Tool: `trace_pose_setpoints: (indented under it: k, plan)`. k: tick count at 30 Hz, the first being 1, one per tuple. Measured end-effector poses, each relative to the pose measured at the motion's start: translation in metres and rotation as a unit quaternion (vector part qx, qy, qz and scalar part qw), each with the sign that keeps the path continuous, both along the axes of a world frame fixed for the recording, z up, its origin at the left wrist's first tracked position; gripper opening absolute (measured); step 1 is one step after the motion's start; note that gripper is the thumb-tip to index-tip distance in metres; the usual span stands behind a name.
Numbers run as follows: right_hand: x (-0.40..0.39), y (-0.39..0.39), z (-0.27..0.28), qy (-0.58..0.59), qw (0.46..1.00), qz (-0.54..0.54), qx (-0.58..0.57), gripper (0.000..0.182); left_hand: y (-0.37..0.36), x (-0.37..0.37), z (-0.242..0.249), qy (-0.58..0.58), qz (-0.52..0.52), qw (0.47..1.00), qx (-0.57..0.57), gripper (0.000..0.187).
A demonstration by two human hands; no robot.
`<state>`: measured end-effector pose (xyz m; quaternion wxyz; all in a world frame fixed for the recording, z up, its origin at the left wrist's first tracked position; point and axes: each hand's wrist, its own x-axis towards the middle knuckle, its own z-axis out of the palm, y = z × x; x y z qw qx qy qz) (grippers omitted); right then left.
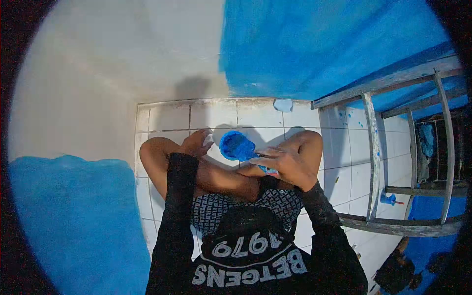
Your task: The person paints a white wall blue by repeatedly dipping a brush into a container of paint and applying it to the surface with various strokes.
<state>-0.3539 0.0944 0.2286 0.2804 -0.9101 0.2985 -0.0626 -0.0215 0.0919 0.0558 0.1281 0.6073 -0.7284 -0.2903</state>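
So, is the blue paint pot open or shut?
Open: the view goes straight into the pot, no lid across its mouth, and the brush overlaps its rim.

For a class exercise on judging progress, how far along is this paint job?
It looks partway. Apparently done: the blue parts of the far wall and left wall. In hand: the right hand holds a blue-coated brush at the tub. Probably left: the pale stretches of both walls, around their corner, if blue is wanted there too.

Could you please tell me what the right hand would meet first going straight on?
Likely the blue paint pot, towards which the right hand and its brush point, though depth is unclear.
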Motion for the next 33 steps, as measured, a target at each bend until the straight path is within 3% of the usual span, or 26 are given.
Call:
trace_pose_setpoints:
  k: [8,12,13,15,17,18,20,21,22,24,26,30,32,33]
  plan:
    - [0.000,0.000,0.008,-0.019,1.000,-0.010,-0.015,0.063,-0.005,0.011,-0.028,0.004,-0.036,0.999,-0.024,0.050]
    - [-0.006,-0.002,-0.006,-0.065,0.997,-0.013,-0.028,0.061,-0.002,0.005,-0.011,-0.008,-0.022,1.000,0.013,0.051]
    - [-0.007,-0.005,-0.002,-0.121,0.992,-0.025,-0.026,0.056,0.002,0.002,-0.005,-0.008,-0.021,1.000,0.015,0.051]
    - [-0.007,-0.005,0.002,-0.175,0.984,-0.034,-0.021,0.050,0.008,-0.004,0.002,0.108,0.024,0.994,0.011,0.052]
    - [-0.003,-0.004,0.003,-0.220,0.966,-0.133,-0.006,0.025,0.005,-0.001,0.002,0.087,0.015,0.996,0.010,0.052]
    - [-0.003,-0.002,-0.003,-0.220,0.966,-0.133,-0.006,0.025,0.003,0.000,0.002,0.067,0.004,0.998,0.006,0.053]
    - [-0.002,0.000,-0.025,-0.312,0.852,-0.375,0.191,0.013,0.003,-0.003,0.010,0.058,0.006,0.998,0.004,0.053]
    - [0.000,-0.005,-0.030,-0.363,0.806,-0.402,0.239,0.013,0.004,-0.004,0.013,0.049,0.007,0.999,0.004,0.053]
    - [-0.001,-0.005,-0.044,-0.363,0.806,-0.401,0.240,0.013,0.005,-0.004,0.013,0.048,0.008,0.999,0.005,0.053]
    - [-0.003,-0.008,-0.081,-0.521,0.588,-0.465,0.408,0.016,0.005,-0.003,0.014,0.016,0.002,1.000,0.014,0.054]
    - [0.002,-0.007,-0.096,-0.514,0.560,-0.509,0.404,0.020,0.002,0.000,0.005,0.020,-0.010,1.000,0.005,0.054]
    - [0.000,-0.001,-0.115,-0.541,0.525,-0.457,0.472,0.022,0.002,0.001,-0.007,0.018,-0.015,1.000,-0.005,0.055]
    - [0.004,0.000,-0.114,-0.548,0.433,-0.465,0.544,0.024,0.004,0.002,-0.004,0.021,-0.014,1.000,-0.005,0.055]
    - [0.006,0.000,-0.113,-0.548,0.433,-0.466,0.544,0.024,0.004,0.002,-0.004,0.024,-0.014,1.000,-0.006,0.054]
